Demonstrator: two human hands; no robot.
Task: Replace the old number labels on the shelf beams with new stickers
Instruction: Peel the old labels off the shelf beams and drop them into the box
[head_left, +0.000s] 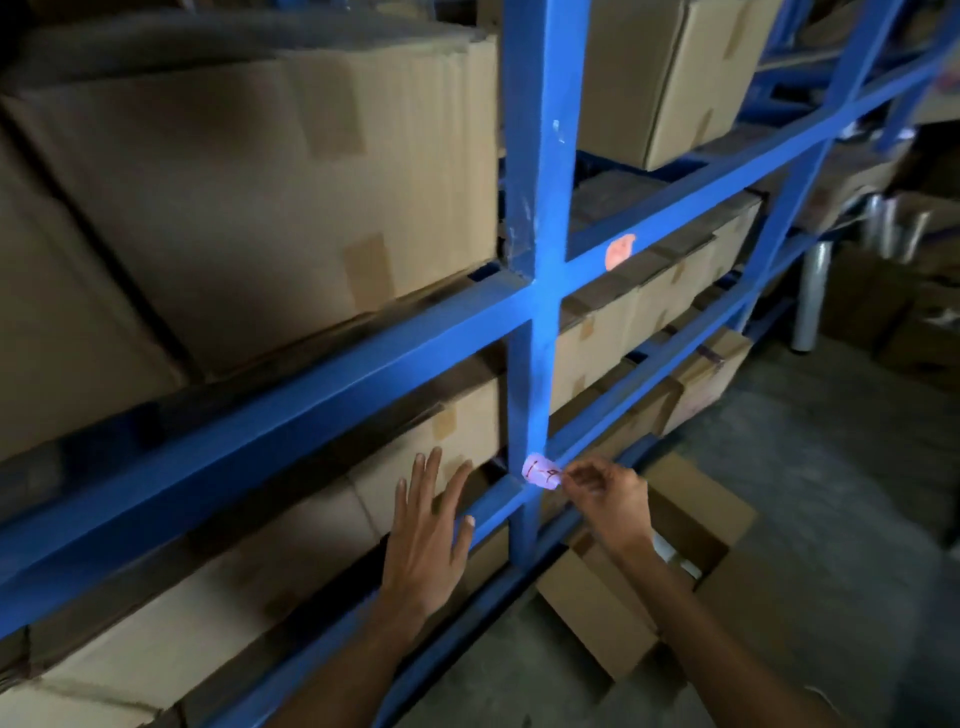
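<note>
The left hand (427, 530) is spread wide, fingers straight and fanned, its back to the camera, held flat in front of the lower shelf beam (488, 506) just left of the blue upright post (535, 332); whether the palm actually presses the beam or the cardboard box (415, 457) behind it cannot be told. The right hand (605, 501) is curled, thumb and forefinger pinching the right edge of a pink label (542, 472). That label sits at the joint where the post meets the lower beam, its left part lying against the metal and its right part lifted and slightly curled toward the fingertips. Dark handwritten marks cross its face, roughly a "1" and a dash followed by another character too blurred to read. Higher up, on the next beam to the right of the post, an orange sticker (620, 251) lies flat on the blue paint, its writing unreadable. Below the right forearm an open carton (670, 566) stands on the concrete floor (810, 467), against the foot of the rack.
</note>
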